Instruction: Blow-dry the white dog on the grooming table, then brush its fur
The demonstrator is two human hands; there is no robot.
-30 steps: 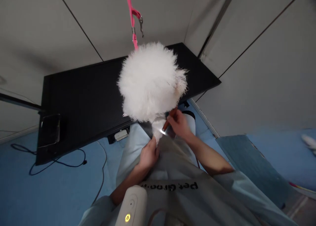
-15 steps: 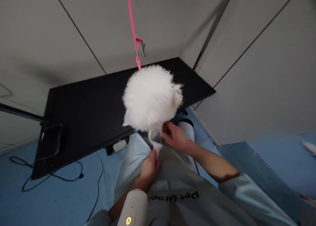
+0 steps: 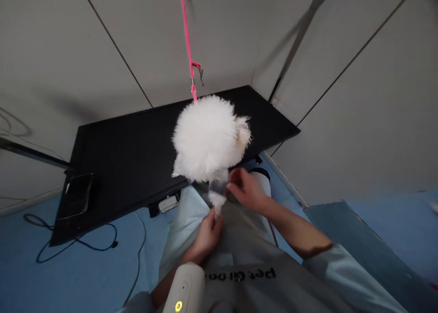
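A fluffy white dog [image 3: 207,137] is on the black grooming table [image 3: 126,153], near its front edge. One leg [image 3: 216,200] reaches over that edge toward me. My left hand [image 3: 207,233] pinches the end of this leg between thumb and fingers. Closed around a grey, see-through comb [image 3: 219,186], my right hand [image 3: 248,190] is just right of the leg. The comb's teeth are blurred and lie against the leg's fur. A pink leash [image 3: 187,34] with a metal clip comes down behind the dog.
A dark phone [image 3: 78,193] lies at the table's left end. Black cable [image 3: 77,242] loops below it. A white cylinder with a dark rim [image 3: 263,178] stands under the table at right. A white device with a yellow light [image 3: 185,288] is close below my left arm.
The comb has shifted slightly down along the leg, with my right hand a little to the right. My left hand keeps its hold. The whole view has tilted a little.
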